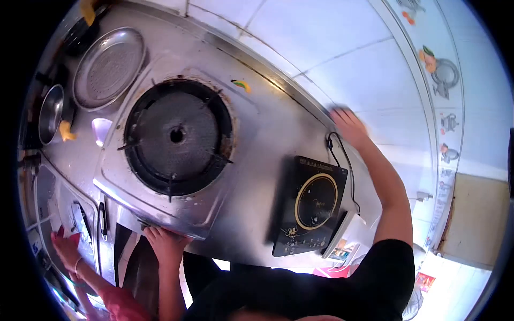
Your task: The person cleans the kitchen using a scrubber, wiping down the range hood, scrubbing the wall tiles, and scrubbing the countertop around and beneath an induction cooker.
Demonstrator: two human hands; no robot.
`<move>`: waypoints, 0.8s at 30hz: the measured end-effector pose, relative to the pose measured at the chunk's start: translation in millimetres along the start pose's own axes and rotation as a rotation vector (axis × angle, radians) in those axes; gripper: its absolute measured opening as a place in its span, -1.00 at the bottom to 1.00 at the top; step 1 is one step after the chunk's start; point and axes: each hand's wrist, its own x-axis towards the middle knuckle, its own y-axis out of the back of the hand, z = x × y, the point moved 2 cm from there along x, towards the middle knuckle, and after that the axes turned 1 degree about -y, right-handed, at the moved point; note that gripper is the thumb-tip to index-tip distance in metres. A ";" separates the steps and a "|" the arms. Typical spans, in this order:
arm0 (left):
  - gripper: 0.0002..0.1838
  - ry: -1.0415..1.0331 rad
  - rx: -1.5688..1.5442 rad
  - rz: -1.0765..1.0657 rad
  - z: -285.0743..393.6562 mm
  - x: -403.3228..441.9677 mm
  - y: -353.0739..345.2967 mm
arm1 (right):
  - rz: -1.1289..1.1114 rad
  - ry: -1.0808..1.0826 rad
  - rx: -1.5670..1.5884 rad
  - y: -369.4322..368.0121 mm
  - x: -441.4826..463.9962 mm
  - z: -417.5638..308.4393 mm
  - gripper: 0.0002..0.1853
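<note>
My right hand (349, 127) presses at the foot of the tiled wall (342, 64), behind the counter. Its fingers are together over a small dark blurred patch I cannot make out. Near its wrist runs a black power cord (350, 171) to a black induction cooker (312, 206). Low on the left, my left hand (165, 247) rests at the front edge of a steel gas stove (225, 192), close to its knob. Its fingers are slightly apart and bent, with no object seen in them. The stove's round black burner (176, 136) is uncovered.
A perforated steel tray (110, 69) and a metal bowl (51, 113) stand at the left. Another person's hand (67, 251) with a red cloth-like thing works over a sink (45, 190). A pale framed box (350, 238) leans beside the cooker.
</note>
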 end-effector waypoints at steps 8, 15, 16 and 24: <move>0.16 -0.020 0.119 -0.110 -12.8 -5.9 -13.0 | 0.390 0.065 -0.020 26.3 60.5 -18.3 -0.49; 0.18 -0.171 0.210 -0.039 -28.5 -3.8 -23.6 | 0.320 -0.001 -0.306 24.1 -104.9 61.5 -0.55; 0.19 -0.246 0.266 0.012 -38.3 -2.2 -33.9 | 0.460 -0.123 -0.170 64.2 -67.1 38.5 -0.52; 0.36 -0.099 0.163 -0.071 -29.6 -1.7 -26.7 | 0.769 -0.863 -0.047 -3.9 -121.5 68.1 -0.46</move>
